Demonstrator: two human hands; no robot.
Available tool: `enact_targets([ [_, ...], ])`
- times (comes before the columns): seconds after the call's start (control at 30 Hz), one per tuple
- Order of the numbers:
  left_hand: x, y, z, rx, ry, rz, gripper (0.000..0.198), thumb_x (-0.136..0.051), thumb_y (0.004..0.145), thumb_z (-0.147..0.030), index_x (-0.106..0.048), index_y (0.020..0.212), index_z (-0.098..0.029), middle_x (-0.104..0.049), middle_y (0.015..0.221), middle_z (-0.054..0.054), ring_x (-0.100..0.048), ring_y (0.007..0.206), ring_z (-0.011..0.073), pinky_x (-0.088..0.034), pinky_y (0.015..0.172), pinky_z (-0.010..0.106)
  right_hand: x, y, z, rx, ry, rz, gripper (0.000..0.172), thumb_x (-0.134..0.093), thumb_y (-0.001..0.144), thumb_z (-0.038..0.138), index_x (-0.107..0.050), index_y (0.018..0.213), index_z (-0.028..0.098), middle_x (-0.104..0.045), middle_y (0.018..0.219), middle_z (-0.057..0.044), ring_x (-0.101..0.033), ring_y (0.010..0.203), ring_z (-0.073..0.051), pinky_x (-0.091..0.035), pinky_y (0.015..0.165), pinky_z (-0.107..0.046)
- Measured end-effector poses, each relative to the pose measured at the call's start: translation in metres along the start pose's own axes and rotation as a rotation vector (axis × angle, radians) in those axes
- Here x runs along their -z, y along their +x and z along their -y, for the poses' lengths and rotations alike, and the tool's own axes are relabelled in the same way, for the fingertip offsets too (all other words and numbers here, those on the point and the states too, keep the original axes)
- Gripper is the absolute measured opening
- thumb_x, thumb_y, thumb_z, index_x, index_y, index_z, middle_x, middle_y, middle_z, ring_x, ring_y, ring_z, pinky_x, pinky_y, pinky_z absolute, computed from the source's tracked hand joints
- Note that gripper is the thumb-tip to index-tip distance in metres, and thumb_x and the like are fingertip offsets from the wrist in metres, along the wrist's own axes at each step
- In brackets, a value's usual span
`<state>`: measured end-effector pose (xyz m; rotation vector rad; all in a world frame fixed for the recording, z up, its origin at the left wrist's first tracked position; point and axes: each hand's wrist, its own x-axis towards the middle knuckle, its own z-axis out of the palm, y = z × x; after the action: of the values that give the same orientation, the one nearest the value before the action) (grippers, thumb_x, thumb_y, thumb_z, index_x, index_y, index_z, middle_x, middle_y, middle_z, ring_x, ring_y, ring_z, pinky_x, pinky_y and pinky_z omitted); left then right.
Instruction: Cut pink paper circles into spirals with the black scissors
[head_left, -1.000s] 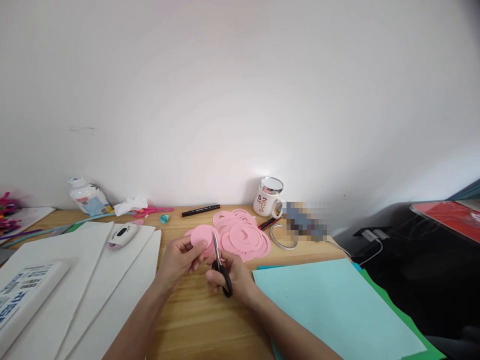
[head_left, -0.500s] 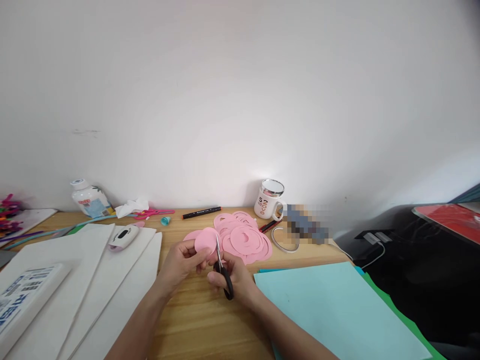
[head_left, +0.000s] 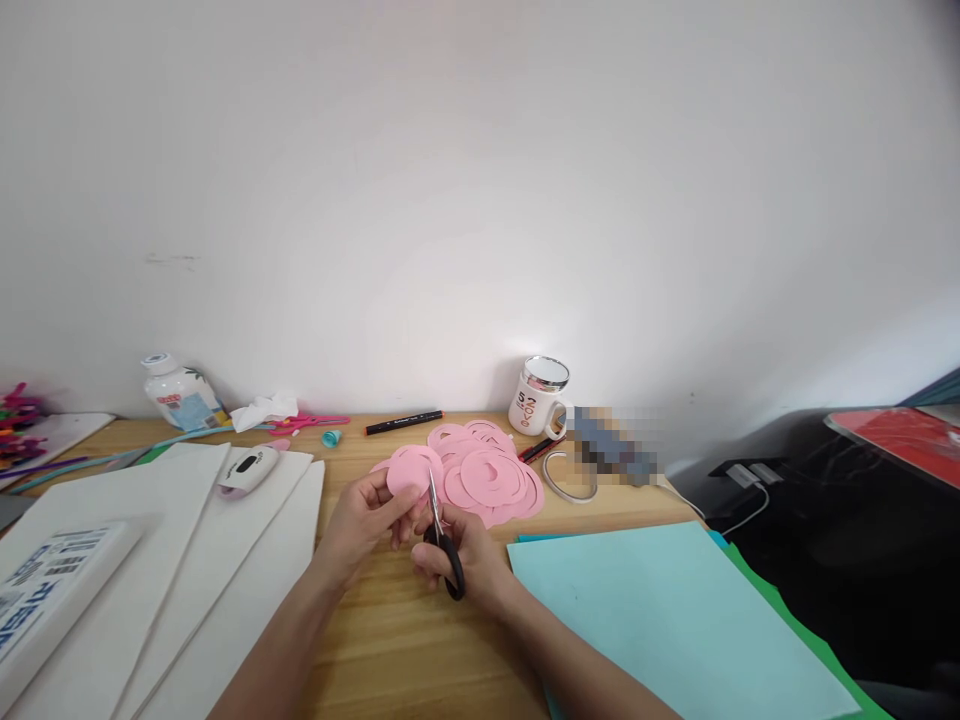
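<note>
**Black-handled metal scissors (head_left: 455, 568) at a round pink paper disc (head_left: 406, 474)**

The left hand (head_left: 361, 527) pinches the disc; the right hand (head_left: 466, 552) curls round the scissors, blades at the disc's edge. Pink paper cutouts (head_left: 491, 482) lie just beyond. Nearer, wooden tabletop (head_left: 405, 650) leaves room between flat white sheets (head_left: 255, 560) leftward and a pale turquoise sheet (head_left: 660, 600) rightward.

Soft light; wall (head_left: 420, 200) darker at upper right; pixelated patch (head_left: 611, 445); black surface (head_left: 862, 530) murky, possibly underexposed.

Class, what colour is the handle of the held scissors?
The scissors handle is black, best seen in the head view.
</note>
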<state>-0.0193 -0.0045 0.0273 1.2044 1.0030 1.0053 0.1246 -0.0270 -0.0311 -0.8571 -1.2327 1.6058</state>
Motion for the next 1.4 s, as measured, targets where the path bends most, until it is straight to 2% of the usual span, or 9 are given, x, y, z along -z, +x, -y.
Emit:
enact_targets([
  [0.13,-0.001,0.000,0.004,0.001,0.063,0.004,0.039,-0.071,0.069,-0.045,-0.054,0.053,-0.014,-0.048,0.044,-0.005,-0.036,0.039,0.0046,-0.026,0.038,0.017,0.000,0.000,0.001,0.008,-0.003,0.014,0.045,-0.082,0.058,0.047,-0.051,0.077,0.019,-0.052,0.055,0.007,-0.046,0.043,-0.009,-0.039,0.043,-0.021],
  [0.23,0.002,0.001,0.008,0.004,0.117,0.006,0.036,-0.070,0.070,-0.045,-0.059,0.056,-0.013,-0.045,0.042,-0.006,-0.034,0.039,0.0048,-0.024,0.038,0.018,0.000,-0.001,0.004,0.042,0.017,0.016,0.046,-0.083,0.057,0.045,-0.051,0.079,0.020,-0.051,0.056,0.007,-0.045,0.048,-0.009,-0.036,0.047,-0.021],
  [0.37,0.007,0.003,0.013,0.002,0.173,0.030,0.033,-0.068,0.072,-0.044,-0.064,0.061,-0.013,-0.044,0.041,-0.006,-0.034,0.039,0.0049,-0.023,0.039,0.019,0.000,0.000,0.005,0.046,0.003,0.005,0.050,-0.085,0.054,0.044,-0.051,0.082,0.020,-0.051,0.060,0.006,-0.042,0.051,-0.009,-0.032,0.047,-0.021],
  [0.6,0.006,0.003,0.009,0.003,0.134,0.021,0.035,-0.069,0.070,-0.046,-0.062,0.059,-0.014,-0.045,0.043,-0.006,-0.033,0.039,0.0047,-0.022,0.038,0.018,0.000,0.000,0.006,0.029,-0.012,0.000,0.050,-0.084,0.054,0.048,-0.051,0.080,0.020,-0.044,0.055,0.009,-0.041,0.047,-0.008,-0.033,0.045,-0.021],
  [1.1,0.005,0.002,0.004,0.000,0.146,-0.085,0.042,-0.070,0.067,-0.049,-0.050,0.051,-0.016,-0.045,0.038,-0.006,-0.033,0.034,0.0040,-0.024,0.037,0.018,-0.001,0.000,0.002,-0.017,-0.004,-0.036,0.046,-0.082,0.057,0.046,-0.050,0.077,0.019,-0.052,0.047,0.009,-0.043,0.037,-0.007,-0.032,0.039,-0.019],
  [1.4,0.002,0.002,0.008,-0.056,0.142,-0.161,0.040,-0.067,0.070,-0.049,-0.050,0.053,-0.017,-0.049,0.041,-0.006,-0.037,0.032,0.0044,-0.024,0.033,0.017,-0.002,0.000,-0.001,-0.011,-0.026,-0.021,0.045,-0.081,0.058,0.046,-0.052,0.078,0.019,-0.050,0.047,0.009,-0.044,0.038,-0.008,-0.032,0.041,-0.020],
])
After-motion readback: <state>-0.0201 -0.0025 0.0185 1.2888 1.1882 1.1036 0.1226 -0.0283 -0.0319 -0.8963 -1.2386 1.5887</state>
